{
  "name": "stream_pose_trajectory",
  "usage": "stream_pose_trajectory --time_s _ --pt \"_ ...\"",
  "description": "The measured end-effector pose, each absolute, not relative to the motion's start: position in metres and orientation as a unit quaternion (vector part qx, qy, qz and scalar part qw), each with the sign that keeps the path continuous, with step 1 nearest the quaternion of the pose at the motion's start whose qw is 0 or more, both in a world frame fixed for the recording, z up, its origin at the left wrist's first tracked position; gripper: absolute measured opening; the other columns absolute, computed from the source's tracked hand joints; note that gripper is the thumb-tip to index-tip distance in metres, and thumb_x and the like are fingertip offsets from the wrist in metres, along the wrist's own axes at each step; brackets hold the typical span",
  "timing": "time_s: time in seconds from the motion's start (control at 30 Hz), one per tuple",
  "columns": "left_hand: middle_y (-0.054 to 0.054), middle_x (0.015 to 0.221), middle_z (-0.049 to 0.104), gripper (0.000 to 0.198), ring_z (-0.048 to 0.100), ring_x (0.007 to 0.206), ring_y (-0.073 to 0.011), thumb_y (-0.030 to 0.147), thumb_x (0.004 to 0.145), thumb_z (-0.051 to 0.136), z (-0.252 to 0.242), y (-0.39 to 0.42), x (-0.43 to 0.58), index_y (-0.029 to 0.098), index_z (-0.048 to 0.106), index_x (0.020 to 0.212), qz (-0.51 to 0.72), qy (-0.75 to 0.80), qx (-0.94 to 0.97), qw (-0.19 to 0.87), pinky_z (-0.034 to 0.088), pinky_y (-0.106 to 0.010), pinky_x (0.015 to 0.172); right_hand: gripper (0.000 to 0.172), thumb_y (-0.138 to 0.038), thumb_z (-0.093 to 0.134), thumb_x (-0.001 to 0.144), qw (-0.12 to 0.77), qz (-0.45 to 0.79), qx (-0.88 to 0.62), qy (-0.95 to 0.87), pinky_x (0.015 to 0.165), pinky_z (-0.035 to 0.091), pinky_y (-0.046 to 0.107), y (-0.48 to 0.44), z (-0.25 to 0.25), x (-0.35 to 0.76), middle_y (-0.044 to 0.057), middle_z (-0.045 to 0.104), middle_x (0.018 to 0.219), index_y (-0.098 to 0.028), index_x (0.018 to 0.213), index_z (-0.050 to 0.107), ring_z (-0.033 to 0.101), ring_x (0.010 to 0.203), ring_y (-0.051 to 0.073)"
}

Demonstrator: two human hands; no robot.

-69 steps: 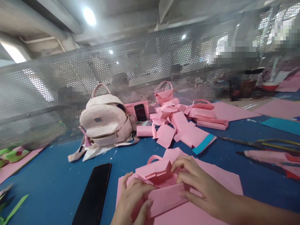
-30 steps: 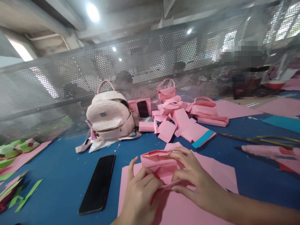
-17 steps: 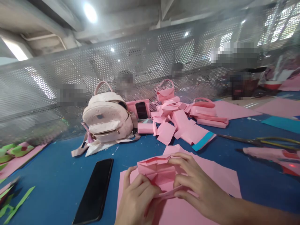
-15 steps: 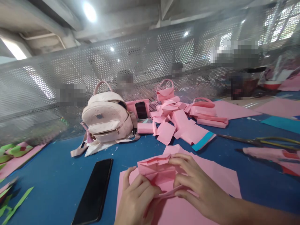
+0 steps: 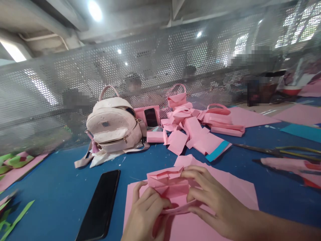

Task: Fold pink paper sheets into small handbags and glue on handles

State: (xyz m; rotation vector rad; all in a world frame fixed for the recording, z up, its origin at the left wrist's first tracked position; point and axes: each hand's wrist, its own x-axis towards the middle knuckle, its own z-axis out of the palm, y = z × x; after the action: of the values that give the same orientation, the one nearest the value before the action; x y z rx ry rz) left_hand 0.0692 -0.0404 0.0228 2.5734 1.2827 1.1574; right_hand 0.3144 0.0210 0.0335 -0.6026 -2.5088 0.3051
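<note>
A small folded pink paper bag (image 5: 173, 190) stands open between my two hands, its creased inside facing me. My left hand (image 5: 147, 209) grips its left side, with fingers curled over the near edge and partly inside. On the other side my right hand (image 5: 210, 197) pinches the right wall, fingertips at the top corner and along the near rim. Beneath the bag lie large pink paper sheets (image 5: 233, 187). My left thumb is mostly hidden.
A black phone (image 5: 100, 204) lies to the left. Behind stand a pale pink backpack (image 5: 112, 124) and a heap of folded pink paper pieces (image 5: 180, 117). Scissors (image 5: 276, 151) and a pink glue gun (image 5: 288, 165) lie right. Green paper strips (image 5: 17, 214) are far left, before a perforated metal screen (image 5: 155, 67).
Both hands keep their hold on the paper bag. The left fingers have shifted slightly along its near edge, and the view has moved very little.
</note>
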Motion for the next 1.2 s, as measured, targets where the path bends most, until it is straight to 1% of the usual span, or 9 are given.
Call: stream_pose_trajectory --time_s 0.3,0.5,0.57,0.7,0.83,0.93,1.07,1.13,1.2 --pt "0.002 0.081 0.072 0.027 0.066 0.083 -0.0183 0.002 0.079 0.053 0.022 -0.043 0.076 0.025 0.058 0.092 0.377 0.405 0.833 0.019 0.032 -0.038 0.091 0.015 -0.006 0.052 0.092 0.296 0.094 -0.187 -0.932 0.102 0.048 0.045 0.016 0.04 0.31 0.013 0.061 0.116 -0.02 0.09 0.059 0.048 0.124 0.029" --pt "0.003 0.082 0.072 0.024 0.065 0.079 -0.0176 0.005 0.086 0.055 0.022 -0.043 0.072 0.026 0.06 0.096 0.392 0.418 0.818 0.047 0.034 -0.04 0.097 0.012 -0.01 0.054 0.092 0.306 0.111 -0.197 -0.925 0.103 0.049 0.044 0.017 0.038 0.313 0.013 0.059 0.124 -0.021 0.089 0.057 0.048 0.127 0.028" --pt "0.002 0.084 0.071 0.022 0.064 0.079 -0.0175 0.007 0.086 0.058 0.021 -0.042 0.068 0.026 0.06 0.099 0.388 0.418 0.819 0.063 0.04 -0.037 0.092 0.009 -0.014 0.054 0.095 0.31 0.129 -0.212 -0.918 0.103 0.049 0.044 0.018 0.036 0.315 0.012 0.056 0.127 -0.022 0.091 0.057 0.048 0.129 0.028" --pt "-0.002 0.099 0.072 0.025 0.066 0.093 -0.0192 0.013 0.088 0.061 0.018 -0.041 0.061 0.027 0.064 0.108 0.394 0.419 0.805 0.144 0.051 -0.028 0.08 0.006 -0.025 0.053 0.099 0.333 0.194 -0.273 -0.881 0.103 0.049 0.045 0.022 0.034 0.315 0.011 0.052 0.132 -0.026 0.1 0.059 0.048 0.131 0.028" --pt "0.0 0.1 0.073 0.018 0.069 0.094 -0.0182 0.022 0.09 0.061 0.016 -0.043 0.062 0.029 0.068 0.105 0.447 0.492 0.709 0.234 0.053 -0.027 0.084 0.01 -0.033 0.05 0.103 0.353 0.282 -0.298 -0.841 0.105 0.048 0.043 0.029 0.034 0.313 0.008 0.054 0.127 -0.029 0.106 0.059 0.051 0.127 0.025" --pt "0.0 0.11 0.074 0.021 0.069 0.106 -0.0194 0.029 0.093 0.062 0.018 -0.044 0.064 0.031 0.069 0.113 0.468 0.513 0.666 0.272 0.052 -0.027 0.093 0.012 -0.033 0.053 0.102 0.376 0.315 -0.293 -0.821 0.1 0.05 0.038 0.033 0.032 0.311 0.006 0.059 0.119 -0.03 0.113 0.058 0.058 0.115 0.022" --pt "-0.003 0.112 0.074 0.021 0.068 0.107 -0.0206 0.033 0.098 0.058 0.022 -0.042 0.065 0.032 0.072 0.114 0.46 0.486 0.685 0.287 0.052 -0.03 0.096 0.009 -0.029 0.053 0.1 0.384 0.341 -0.306 -0.801 0.09 0.053 0.034 0.034 0.031 0.31 0.003 0.062 0.107 -0.028 0.108 0.058 0.061 0.101 0.02" --pt "-0.003 0.11 0.074 0.022 0.068 0.105 -0.0211 0.031 0.095 0.062 0.022 -0.041 0.065 0.032 0.073 0.113 0.45 0.471 0.705 0.281 0.053 -0.031 0.094 0.01 -0.029 0.05 0.102 0.379 0.357 -0.312 -0.795 0.089 0.053 0.033 0.033 0.032 0.31 0.003 0.062 0.106 -0.028 0.106 0.058 0.062 0.1 0.02" --pt "-0.004 0.114 0.072 0.029 0.066 0.11 -0.0224 0.028 0.089 0.069 0.021 -0.04 0.065 0.033 0.072 0.118 0.448 0.47 0.712 0.266 0.053 -0.033 0.097 0.013 -0.029 0.045 0.103 0.371 0.367 -0.313 -0.793 0.088 0.053 0.033 0.032 0.033 0.311 0.003 0.062 0.108 -0.029 0.107 0.058 0.061 0.101 0.02"
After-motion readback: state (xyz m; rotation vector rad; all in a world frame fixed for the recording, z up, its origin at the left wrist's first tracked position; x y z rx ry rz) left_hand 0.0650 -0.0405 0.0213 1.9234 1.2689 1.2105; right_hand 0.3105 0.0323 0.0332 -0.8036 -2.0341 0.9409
